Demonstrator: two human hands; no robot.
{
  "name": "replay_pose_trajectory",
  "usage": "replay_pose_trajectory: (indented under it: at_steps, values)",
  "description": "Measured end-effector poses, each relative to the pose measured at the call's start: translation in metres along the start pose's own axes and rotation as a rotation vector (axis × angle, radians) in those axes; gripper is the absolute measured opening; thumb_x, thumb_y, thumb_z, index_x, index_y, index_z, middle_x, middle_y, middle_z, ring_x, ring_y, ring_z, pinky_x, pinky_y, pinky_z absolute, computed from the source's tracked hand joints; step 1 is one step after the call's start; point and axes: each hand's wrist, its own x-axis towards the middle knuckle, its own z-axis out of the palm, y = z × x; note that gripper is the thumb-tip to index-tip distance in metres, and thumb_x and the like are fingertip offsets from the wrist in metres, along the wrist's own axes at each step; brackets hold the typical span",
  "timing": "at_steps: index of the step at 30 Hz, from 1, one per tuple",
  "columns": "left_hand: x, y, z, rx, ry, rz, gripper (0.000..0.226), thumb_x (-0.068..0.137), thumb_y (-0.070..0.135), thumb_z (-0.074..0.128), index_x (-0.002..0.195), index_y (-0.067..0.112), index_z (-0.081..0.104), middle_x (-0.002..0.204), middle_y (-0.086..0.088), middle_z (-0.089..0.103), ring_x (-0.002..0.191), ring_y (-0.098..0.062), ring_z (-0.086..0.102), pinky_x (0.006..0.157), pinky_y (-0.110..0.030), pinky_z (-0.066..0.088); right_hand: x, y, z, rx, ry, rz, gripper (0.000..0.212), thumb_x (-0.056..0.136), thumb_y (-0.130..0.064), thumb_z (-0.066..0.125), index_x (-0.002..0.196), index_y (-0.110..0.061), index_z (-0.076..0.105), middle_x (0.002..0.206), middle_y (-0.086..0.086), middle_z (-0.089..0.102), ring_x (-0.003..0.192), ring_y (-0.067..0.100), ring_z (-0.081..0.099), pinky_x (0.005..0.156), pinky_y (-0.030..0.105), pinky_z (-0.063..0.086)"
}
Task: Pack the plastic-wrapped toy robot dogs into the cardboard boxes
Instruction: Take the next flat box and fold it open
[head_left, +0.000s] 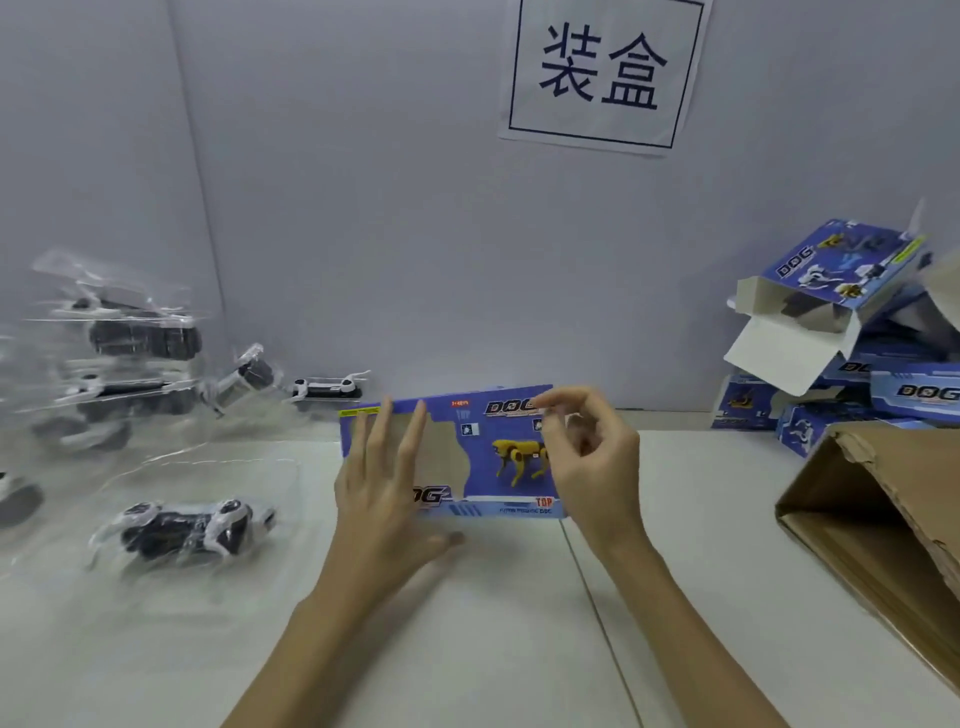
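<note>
A flat, unfolded blue cardboard box (467, 452) printed with a yellow robot dog and the word DOG lies at the centre of the white table (519, 623), close to the grey back wall (389, 208). The left hand (384, 493) lies on the box's left part at about nine o'clock of it, fingers straight and slightly spread, thumb stretched out towards the near edge. The right hand (592, 457) is at the box's three o'clock end, its thumb and forefinger pinching the box's upper right corner while the other fingers curl loosely. At eight o'clock from the box, a black-and-white toy robot dog in a clear plastic bag (182, 530) lies on its side on the table, apart from both hands. Farther off, towards ten o'clock, a blurred heap of more bagged toy dogs (130, 353) is piled against the wall, with one small white-and-black dog (327, 388) lying alone just beside the box's far left corner. At two o'clock stands a stack of blue printed boxes (852, 364) (the top one tilted, its end flaps open). At three to four o'clock a large brown corrugated carton (883, 519) lies with its opening towards the hands. A white paper sign with two dark characters in a frame (602, 73) hangs on the wall at twelve o'clock.
</note>
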Motion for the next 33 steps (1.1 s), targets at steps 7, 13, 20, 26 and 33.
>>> replay_pose_trajectory:
  at_steps: [7, 13, 20, 26, 33]
  values:
    - [0.010, 0.012, -0.018, -0.179, 0.093, 0.036, 0.089, 0.072, 0.070, 0.080, 0.150, 0.043, 0.046, 0.151, 0.019, 0.051, 0.137, -0.009, 0.053, 0.104, -0.059, 0.048, 0.011, -0.010, -0.010, 0.534, -0.165, 0.166, 0.032, 0.101, -0.024, 0.054, 0.132, -0.019, 0.054, 0.110, 0.009, 0.076, 0.094, 0.029, 0.071, 0.067, 0.032, 0.053]
    - [0.012, 0.016, -0.022, -0.592, 0.140, -0.211, 0.033, 0.089, 0.053, 0.073, 0.119, 0.054, 0.060, 0.111, 0.027, 0.072, 0.101, -0.004, 0.072, 0.081, -0.020, 0.059, 0.005, 0.011, -0.004, -0.086, -0.248, -0.065, 0.027, 0.108, -0.018, 0.055, 0.132, -0.025, 0.064, 0.132, -0.015, 0.067, 0.132, 0.009, 0.057, 0.113, 0.033, 0.045]
    - [0.007, 0.023, -0.016, -0.688, 0.086, -0.286, 0.110, 0.077, 0.045, 0.086, 0.159, 0.046, 0.011, 0.127, 0.032, 0.056, 0.119, -0.006, 0.065, 0.088, -0.025, 0.060, -0.020, 0.020, 0.026, -0.196, -0.457, -0.242, 0.032, 0.106, -0.011, 0.056, 0.135, -0.019, 0.067, 0.132, -0.006, 0.065, 0.130, 0.009, 0.057, 0.105, 0.022, 0.050]
    - [0.013, 0.012, -0.033, -0.868, 0.014, -0.301, 0.107, 0.077, 0.031, 0.083, 0.154, 0.065, 0.018, 0.132, 0.021, 0.059, 0.119, -0.014, 0.064, 0.083, -0.032, 0.061, -0.007, 0.016, 0.017, -0.090, -0.051, -0.155, 0.053, 0.099, -0.029, 0.064, 0.148, -0.021, 0.047, 0.144, -0.008, 0.052, 0.134, 0.013, 0.052, 0.108, 0.026, 0.047]
    - [0.009, 0.028, -0.034, -0.883, -0.112, -0.213, 0.056, 0.084, 0.050, 0.072, 0.133, 0.047, 0.046, 0.141, 0.009, 0.055, 0.125, -0.023, 0.063, 0.085, -0.055, 0.062, -0.014, 0.016, 0.018, 0.038, -0.260, -0.051, 0.039, 0.097, -0.061, 0.055, 0.123, -0.031, 0.061, 0.151, -0.020, 0.050, 0.144, 0.020, 0.047, 0.092, 0.048, 0.061]
